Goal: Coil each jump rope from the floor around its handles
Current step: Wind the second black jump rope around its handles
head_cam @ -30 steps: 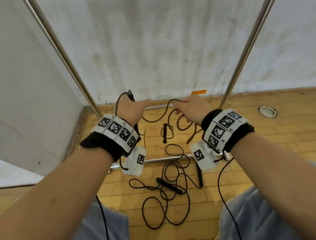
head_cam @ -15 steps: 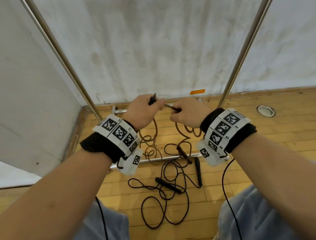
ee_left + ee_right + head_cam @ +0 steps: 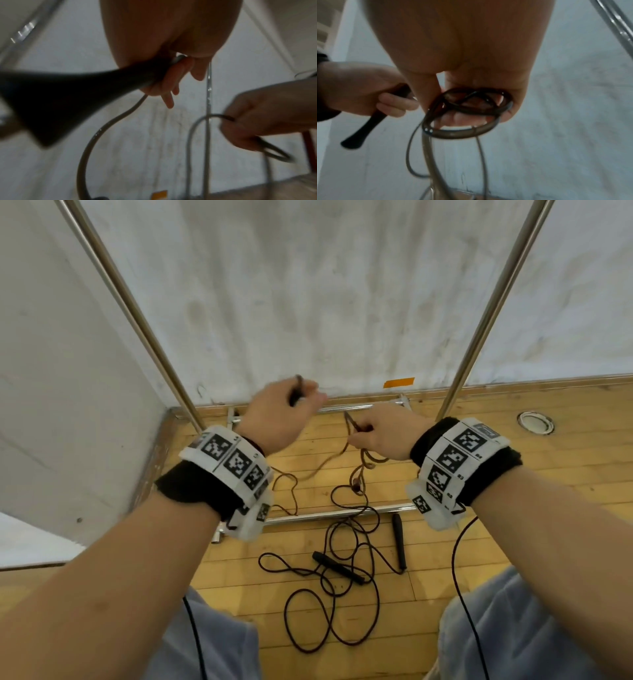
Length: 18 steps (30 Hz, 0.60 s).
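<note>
Gripping a handle (image 3: 295,396), left hand (image 3: 277,419); right hand (image 3: 383,433) pinches brown rope (image 3: 467,106), seemingly looped.

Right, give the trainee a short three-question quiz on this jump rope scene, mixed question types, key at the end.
1. True or false: the left hand grips a black handle of the brown jump rope.
2. What does the right hand hold?
A. a second handle
B. loops of the brown rope
C. nothing
3. Where is the black jump rope, and is either hand touching it?

Key
1. True.
2. B. The right wrist view shows several loops gathered in the fingers.
3. It lies tangled on the wooden floor with both its handles down; neither hand touches it.
</note>
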Each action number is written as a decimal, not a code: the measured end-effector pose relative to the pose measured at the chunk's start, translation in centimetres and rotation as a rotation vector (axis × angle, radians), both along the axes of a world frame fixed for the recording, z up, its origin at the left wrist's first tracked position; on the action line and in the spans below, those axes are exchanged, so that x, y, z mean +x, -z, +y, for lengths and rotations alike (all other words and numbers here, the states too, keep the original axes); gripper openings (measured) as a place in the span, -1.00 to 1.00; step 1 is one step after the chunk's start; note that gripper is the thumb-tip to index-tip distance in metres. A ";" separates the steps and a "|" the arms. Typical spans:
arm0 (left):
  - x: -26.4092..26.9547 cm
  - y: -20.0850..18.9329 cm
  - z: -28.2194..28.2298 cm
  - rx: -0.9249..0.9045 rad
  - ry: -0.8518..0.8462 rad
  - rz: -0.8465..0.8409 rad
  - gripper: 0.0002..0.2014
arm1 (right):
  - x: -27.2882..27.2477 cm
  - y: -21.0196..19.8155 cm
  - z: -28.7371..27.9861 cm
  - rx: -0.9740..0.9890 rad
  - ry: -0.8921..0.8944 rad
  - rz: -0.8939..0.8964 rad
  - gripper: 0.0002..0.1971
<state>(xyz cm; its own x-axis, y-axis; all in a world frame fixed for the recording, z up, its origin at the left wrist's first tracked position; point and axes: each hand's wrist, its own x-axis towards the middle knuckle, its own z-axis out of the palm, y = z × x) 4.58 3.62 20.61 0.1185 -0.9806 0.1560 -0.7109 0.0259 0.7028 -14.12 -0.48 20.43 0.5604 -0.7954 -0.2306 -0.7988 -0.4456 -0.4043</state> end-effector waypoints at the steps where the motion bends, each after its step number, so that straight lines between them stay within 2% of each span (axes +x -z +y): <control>1: -0.9 0.3 0.2 0.043 0.096 -0.049 -0.70 | 0.3 -0.3 0.2 -0.026 -0.026 -0.016 -0.70; 3: -1.9 0.6 0.3 0.105 0.197 -0.101 -0.84 | 0.7 -0.7 0.5 -0.066 -0.069 -0.040 -0.68; 4: -1.9 0.6 0.2 0.114 0.224 -0.113 -0.84 | 0.7 -0.8 0.6 -0.073 -0.080 -0.056 -0.68; 8: -1.7 0.5 0.2 0.147 0.328 -0.186 -0.70 | 0.4 -0.7 0.8 -0.052 -0.078 -0.116 -0.75; 10: -1.5 0.2 0.3 0.139 0.316 -0.231 -0.65 | -0.1 -0.5 0.7 -0.010 -0.069 -0.097 -0.74; 13: -0.5 -0.7 -0.1 0.024 0.114 -0.228 -0.59 | -0.8 -0.2 0.2 0.054 -0.007 -0.102 -0.79; 16: 0.7 -1.4 -0.3 -0.098 -0.120 -0.176 -0.58 | -1.3 0.2 0.0 0.103 0.058 -0.216 -0.95; 18: 1.9 -1.6 -0.6 -0.148 -0.288 -0.142 -0.59 | -1.4 0.7 0.3 0.156 0.054 -0.221 -0.88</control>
